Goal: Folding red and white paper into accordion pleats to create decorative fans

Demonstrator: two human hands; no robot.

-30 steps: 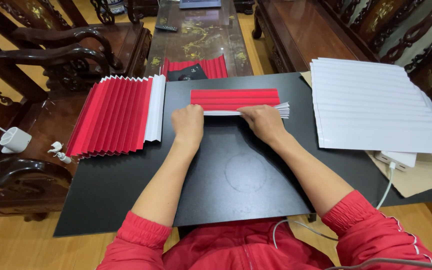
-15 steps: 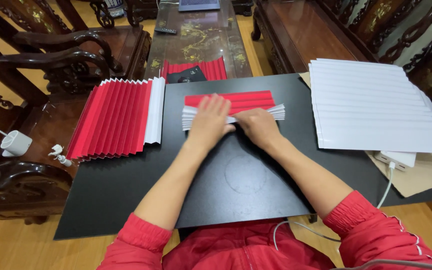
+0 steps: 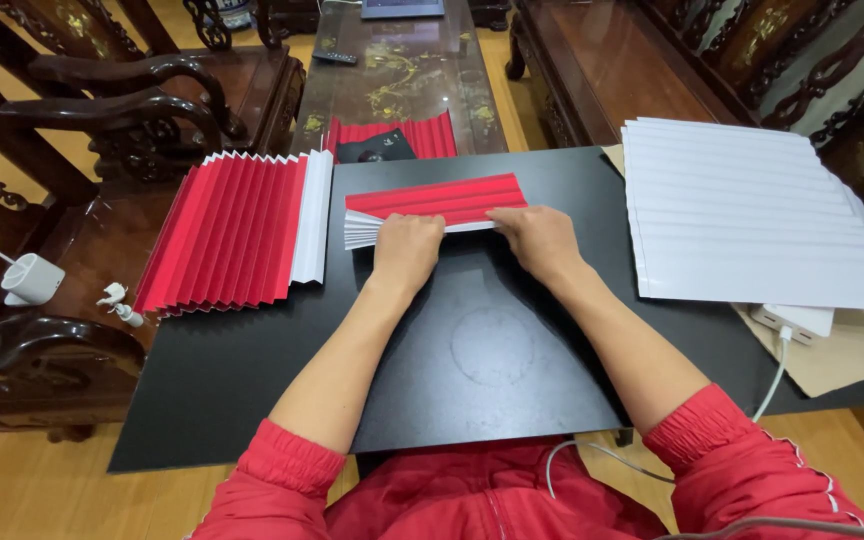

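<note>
A red sheet with a white underside [image 3: 439, 198], partly folded into narrow pleats, lies on the black board [image 3: 472, 350] in front of me. My left hand [image 3: 405, 250] presses on the white pleated stack at its near left edge. My right hand [image 3: 537, 238] presses the near right edge of the same sheet. Both hands lie flat with fingers bent over the fold. The pleats under my fingers are hidden.
A finished red and white pleated sheet [image 3: 237, 228] lies at the left. A stack of creased white sheets [image 3: 752, 215] sits at the right, over a white charger block [image 3: 797, 320] with cable. Another red pleated piece [image 3: 422, 135] lies behind. Dark carved wooden chairs [image 3: 132, 90] surround the board.
The sheet and both hands have shifted leftward. My left hand slid back toward the left end of the pleats, and my right hand followed along the near edge.
</note>
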